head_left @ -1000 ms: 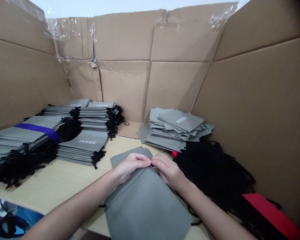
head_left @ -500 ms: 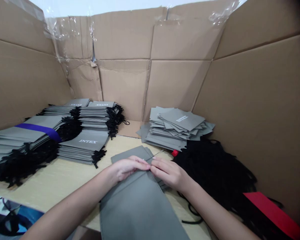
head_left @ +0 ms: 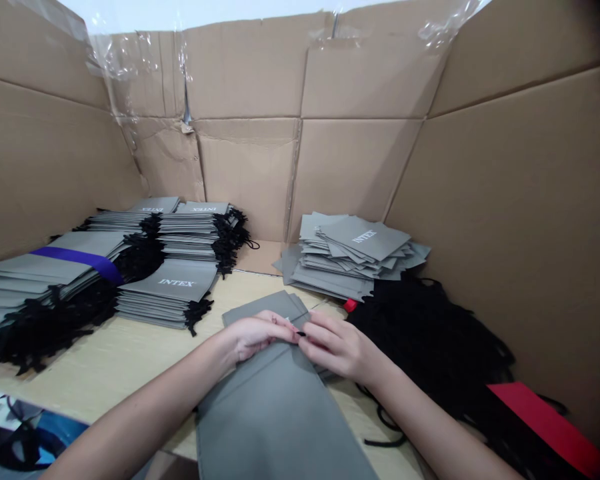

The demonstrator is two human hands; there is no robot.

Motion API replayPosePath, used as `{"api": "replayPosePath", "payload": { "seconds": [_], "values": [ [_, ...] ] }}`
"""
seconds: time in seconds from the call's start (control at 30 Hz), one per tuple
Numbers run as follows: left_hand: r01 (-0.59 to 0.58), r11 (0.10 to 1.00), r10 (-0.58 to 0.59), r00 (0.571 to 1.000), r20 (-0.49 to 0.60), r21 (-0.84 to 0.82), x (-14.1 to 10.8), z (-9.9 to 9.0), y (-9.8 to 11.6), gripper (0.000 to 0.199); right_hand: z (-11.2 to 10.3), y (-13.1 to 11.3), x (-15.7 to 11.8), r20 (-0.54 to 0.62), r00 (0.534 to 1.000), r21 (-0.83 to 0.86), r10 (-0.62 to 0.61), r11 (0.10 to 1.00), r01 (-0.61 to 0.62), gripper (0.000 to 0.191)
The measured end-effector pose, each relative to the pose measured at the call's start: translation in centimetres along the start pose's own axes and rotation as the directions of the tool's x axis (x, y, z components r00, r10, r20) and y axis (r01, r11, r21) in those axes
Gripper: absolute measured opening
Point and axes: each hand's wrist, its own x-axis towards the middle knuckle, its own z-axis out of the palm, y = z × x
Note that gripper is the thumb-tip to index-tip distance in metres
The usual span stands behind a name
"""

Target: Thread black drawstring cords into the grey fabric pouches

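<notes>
A grey fabric pouch stretches from the middle of the table toward me. My left hand is closed on its upper part, thumb on top. Fingertips curled together, my right hand pinches at the pouch's edge, right against the left thumb. A short bit of black cord shows between the two hands' fingertips; the rest of it is hidden by the fingers. More grey pouches lie flat just beyond and under my left hand.
Stacked grey pouches with black cords stand at left, some under a purple band. A loose pile of pouches sits back right, beside a heap of black cords with a red strip. Cardboard walls enclose the table.
A bit of black cord now shows between the fingertips. The right fingers have shifted slightly, and a thin straight piece seen above them before no longer shows. The held pouch has moved slightly left.
</notes>
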Motion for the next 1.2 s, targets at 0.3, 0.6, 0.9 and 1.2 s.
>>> {"api": "replayPosePath", "payload": {
  "seconds": [0.3,0.6,0.9,1.2],
  "values": [
    [-0.003,0.984,0.010,0.999,-0.037,0.177,0.5,0.1,-0.4,0.015,-0.1,-0.5,0.4,-0.005,0.985,-0.045,-0.170,0.984,0.170,0.015],
    [-0.221,0.936,0.264,0.955,-0.132,0.274,0.9,0.2,-0.3,0.015,1.4,-0.4,0.3,-0.056,0.850,0.278,0.523,0.826,-0.490,0.010],
    [-0.453,0.789,0.545,0.828,-0.133,0.414,-0.1,1.1,0.8,0.007,2.6,-1.5,1.7,0.287,0.334,0.704,0.898,0.039,-0.709,0.012],
    [-0.501,0.679,0.641,0.760,-0.103,0.536,0.0,0.9,0.1,0.009,2.2,-1.9,2.0,0.295,0.290,0.728,0.911,-0.018,-0.685,0.014]
  ]
}}
